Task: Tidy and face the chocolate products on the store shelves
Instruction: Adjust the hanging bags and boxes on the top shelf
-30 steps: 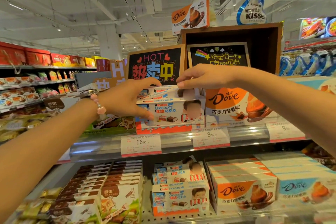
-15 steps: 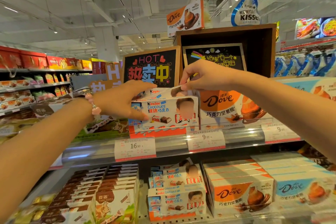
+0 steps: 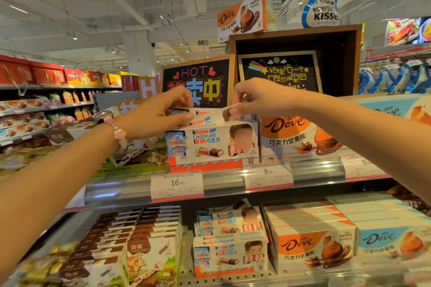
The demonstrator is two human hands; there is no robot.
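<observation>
A white Kinder chocolate box (image 3: 207,113) is tilted up behind the front Kinder box (image 3: 211,144) on the upper shelf. My left hand (image 3: 158,114) grips its left end, thumb underneath and fingers over the top. Pinching the upper right corner of the same box is my right hand (image 3: 256,98). An orange Dove box (image 3: 293,133) stands directly to the right of the Kinder stack. More Kinder boxes (image 3: 229,251) and Dove boxes (image 3: 314,244) fill the lower shelf.
Price tags (image 3: 177,185) hang on the upper shelf's clear rail (image 3: 314,170). Two chalkboard signs (image 3: 198,81) and a wooden crate (image 3: 335,60) stand behind the stock. Brown chocolate boxes (image 3: 121,240) fill the lower left. Another aisle's shelves (image 3: 35,109) lie far left.
Both hands have lifted the rear Kinder box, so it now tilts up higher behind the front box. The view has shifted slightly left.
</observation>
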